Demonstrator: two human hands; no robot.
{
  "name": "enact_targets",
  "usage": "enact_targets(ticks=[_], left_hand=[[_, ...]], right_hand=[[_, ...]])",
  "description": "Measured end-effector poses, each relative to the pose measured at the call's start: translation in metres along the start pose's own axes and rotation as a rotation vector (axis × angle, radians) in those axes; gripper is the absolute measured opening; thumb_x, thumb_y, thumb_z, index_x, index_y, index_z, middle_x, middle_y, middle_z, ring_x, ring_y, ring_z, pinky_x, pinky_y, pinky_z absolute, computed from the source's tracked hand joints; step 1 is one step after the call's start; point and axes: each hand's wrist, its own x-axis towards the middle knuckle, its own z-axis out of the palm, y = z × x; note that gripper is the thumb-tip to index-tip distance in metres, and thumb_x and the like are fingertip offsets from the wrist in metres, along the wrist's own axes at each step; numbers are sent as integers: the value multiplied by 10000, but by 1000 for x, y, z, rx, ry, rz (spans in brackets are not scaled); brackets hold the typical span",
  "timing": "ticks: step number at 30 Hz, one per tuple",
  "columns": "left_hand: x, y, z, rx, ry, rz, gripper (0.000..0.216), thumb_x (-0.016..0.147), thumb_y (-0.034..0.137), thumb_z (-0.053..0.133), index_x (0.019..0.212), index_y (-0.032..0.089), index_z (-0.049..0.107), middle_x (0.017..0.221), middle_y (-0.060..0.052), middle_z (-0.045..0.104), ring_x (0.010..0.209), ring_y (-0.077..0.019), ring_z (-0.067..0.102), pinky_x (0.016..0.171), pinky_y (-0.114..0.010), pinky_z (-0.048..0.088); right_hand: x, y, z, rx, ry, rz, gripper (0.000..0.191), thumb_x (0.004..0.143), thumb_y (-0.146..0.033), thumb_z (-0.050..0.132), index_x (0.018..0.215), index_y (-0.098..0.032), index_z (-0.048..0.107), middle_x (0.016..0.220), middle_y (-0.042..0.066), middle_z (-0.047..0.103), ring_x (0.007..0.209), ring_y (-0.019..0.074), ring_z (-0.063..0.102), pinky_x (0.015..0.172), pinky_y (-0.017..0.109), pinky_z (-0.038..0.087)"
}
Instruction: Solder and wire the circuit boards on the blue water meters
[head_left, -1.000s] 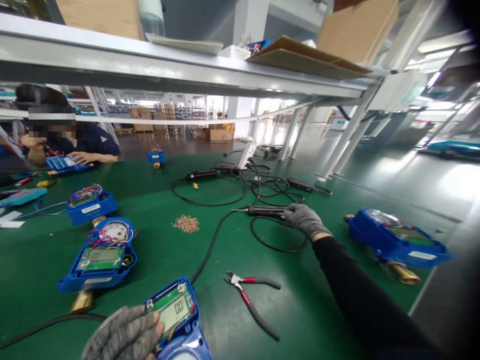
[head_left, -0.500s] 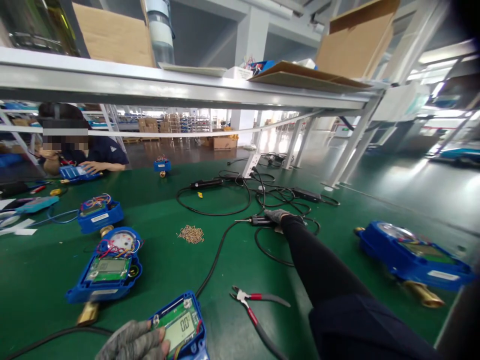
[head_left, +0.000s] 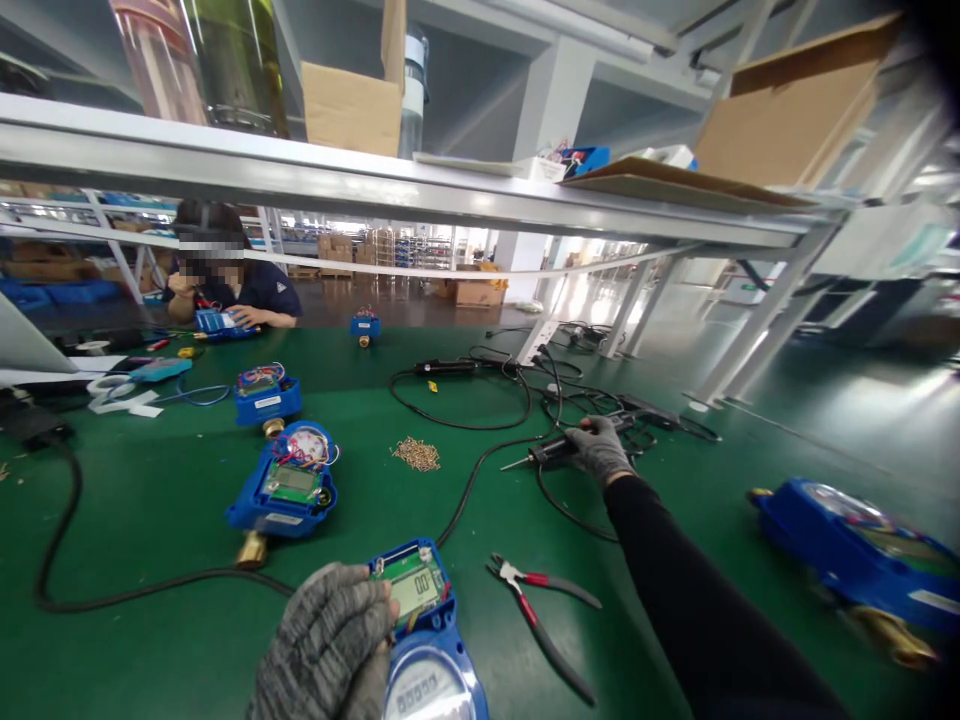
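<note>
My left hand [head_left: 330, 645], in a grey glove, grips the left side of an open blue water meter [head_left: 421, 630] near the table's front edge; its LCD board faces up. My right hand [head_left: 598, 450], also gloved, is stretched out and closed round the handle of a black corded electric screwdriver [head_left: 551, 453], lifted slightly with its bit pointing left. A small pile of brass screws [head_left: 417, 453] lies to the left of the screwdriver tip. Red-handled pliers [head_left: 536, 610] lie between my two arms.
More blue meters sit on the green table: two at the left [head_left: 285, 490] [head_left: 267, 397], one far back [head_left: 364, 326], one at the right [head_left: 862, 550]. Black cables [head_left: 480, 400] loop across the middle. A person [head_left: 225, 290] works at the far left. A metal shelf [head_left: 375, 185] runs overhead.
My right hand has closed on the screwdriver and raised it a little off the table. The view has swung to the left, and my left hand has stayed on the meter.
</note>
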Motion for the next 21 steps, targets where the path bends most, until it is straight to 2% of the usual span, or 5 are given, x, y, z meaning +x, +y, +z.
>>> enact_targets(ticks=[7,10,14,17,21], left_hand=[[7,16,-11,-18,-44,-79,277,976,110,491,1182,203,652,1147,-25,725,1182,-141,658,1206,-307,456],[10,17,-11,-14,-47,-83,254,981,111,495,1169,189,648,1159,-31,722,1203,-138,644,1224,-299,431],[10,16,-11,-12,-47,-56,257,984,114,482,1175,168,645,1174,-37,718,1247,-129,615,1276,-278,347],[9,16,-11,-2,-52,-59,293,968,93,472,1187,175,648,1177,-31,721,1254,-124,613,1268,-271,358],[7,17,-12,3,-86,-60,315,963,99,474,1213,179,649,1199,-30,718,1255,-120,615,1266,-277,361]], right_hand=[[0,-66,-27,607,39,-287,570,740,-424,839,1221,-250,589,1107,45,571,884,299,623,600,317,602],[-6,-112,-41,832,-1,-345,794,709,-428,804,1423,-363,462,1229,35,535,913,308,628,697,417,635],[-41,-156,-42,967,-67,-426,1042,705,-244,844,1566,-348,266,1048,41,635,731,254,628,590,291,623],[-77,-168,-28,999,-107,-359,969,703,-210,866,1509,-248,329,965,67,665,562,226,588,413,213,560],[-105,-173,5,1219,-173,-110,484,693,-252,917,1050,-141,609,812,21,594,597,190,589,469,191,577]])
